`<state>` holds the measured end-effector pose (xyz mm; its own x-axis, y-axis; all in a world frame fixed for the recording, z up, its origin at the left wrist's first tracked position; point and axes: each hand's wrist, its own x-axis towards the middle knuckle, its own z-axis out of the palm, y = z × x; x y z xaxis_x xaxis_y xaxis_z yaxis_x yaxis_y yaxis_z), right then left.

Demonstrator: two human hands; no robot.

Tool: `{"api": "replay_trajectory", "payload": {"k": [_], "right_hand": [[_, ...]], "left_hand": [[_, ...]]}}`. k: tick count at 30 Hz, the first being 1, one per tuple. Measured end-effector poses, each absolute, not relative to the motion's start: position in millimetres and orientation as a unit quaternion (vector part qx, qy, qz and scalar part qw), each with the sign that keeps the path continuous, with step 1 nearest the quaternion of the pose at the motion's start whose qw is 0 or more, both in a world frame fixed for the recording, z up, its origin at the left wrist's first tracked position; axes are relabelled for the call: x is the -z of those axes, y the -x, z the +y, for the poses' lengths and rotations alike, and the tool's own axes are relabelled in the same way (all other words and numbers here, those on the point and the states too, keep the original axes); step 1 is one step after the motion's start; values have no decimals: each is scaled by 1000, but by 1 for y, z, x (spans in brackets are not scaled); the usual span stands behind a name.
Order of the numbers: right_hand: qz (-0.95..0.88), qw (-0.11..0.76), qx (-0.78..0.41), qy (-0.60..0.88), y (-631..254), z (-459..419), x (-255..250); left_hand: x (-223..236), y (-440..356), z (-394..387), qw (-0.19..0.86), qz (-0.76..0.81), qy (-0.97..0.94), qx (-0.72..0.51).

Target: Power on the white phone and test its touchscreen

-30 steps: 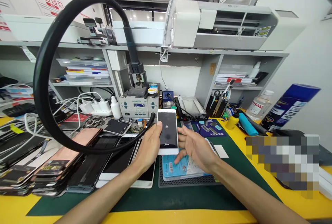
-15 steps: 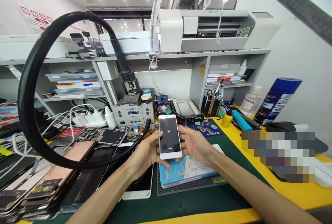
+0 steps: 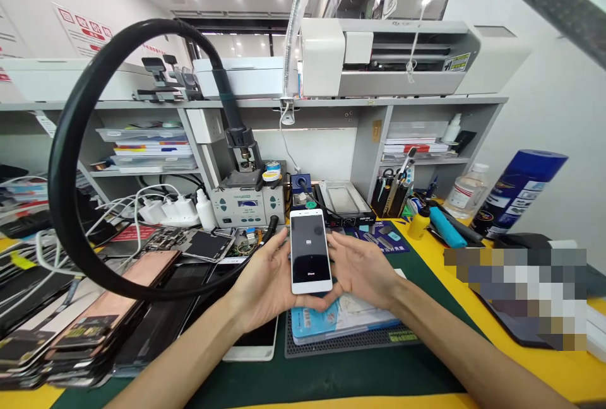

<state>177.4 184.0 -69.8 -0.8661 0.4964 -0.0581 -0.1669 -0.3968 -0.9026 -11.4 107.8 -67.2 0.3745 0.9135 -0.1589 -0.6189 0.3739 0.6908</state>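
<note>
A white phone [image 3: 310,251] with a dark screen showing a small logo is held upright above the bench, in both my hands. My left hand [image 3: 262,276] cups its left edge and bottom with the fingers curled under it. My right hand [image 3: 362,267] grips its right edge, with the fingers behind the phone. Below the hands lies a blue packet [image 3: 341,317] on a black ribbed mat [image 3: 350,339]. A second white phone [image 3: 250,346] lies flat under my left wrist.
A thick black hose [image 3: 66,163] loops from the grey rework station [image 3: 249,201]. Stacks of phone screens [image 3: 89,320] fill the left side. A blue spray can [image 3: 518,191], bottles and a tool holder [image 3: 395,191] stand at the right. Shelves with papers run behind.
My right hand has closed in from beside the phone onto its right edge. The phone now sits lower and nearer to me, held by both hands.
</note>
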Motion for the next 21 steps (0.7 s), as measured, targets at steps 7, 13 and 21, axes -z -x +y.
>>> {"api": "replay_trajectory", "payload": {"k": [7,13,21], "right_hand": [[-459,169,-862,130,-179,191,73],[-438,160,-873,143,-180,194,73],[-444,186,-852,207,-174,192,75]], "left_hand": [[69,10,108,778,284,-287,-482],[72,11,110,789,283,-275,-472],[76,15,115,800,269,-277,-460]]}}
